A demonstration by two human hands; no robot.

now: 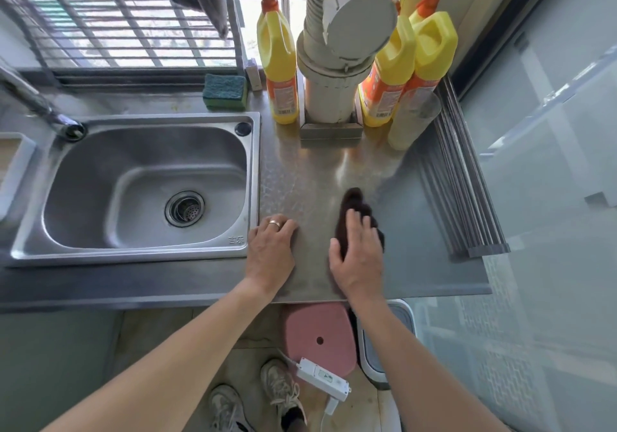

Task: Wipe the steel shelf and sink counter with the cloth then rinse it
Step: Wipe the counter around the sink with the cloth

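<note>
Dark brown crumpled cloth (pixel 355 204), lower centre, is pressed flat under right hand (pixel 357 258); left hand (pixel 272 248) rests open beside it. Yellow plastic bottles (pixel 387 91), upper centre, could be toppled by a long forward stroke.

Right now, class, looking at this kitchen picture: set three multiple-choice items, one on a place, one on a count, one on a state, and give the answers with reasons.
1. Where is the dark cloth?
A. in the sink
B. on the steel counter right of the sink
C. on the floor

2. How many yellow bottles stand at the back?
A. one
B. three
C. five

3. What is the left hand doing?
A. resting flat on the counter
B. gripping the tap
C. holding the sponge

Answers:
B, it lies under the right hand.
B, three orange caps show.
A, its fingers lie straight.
</note>
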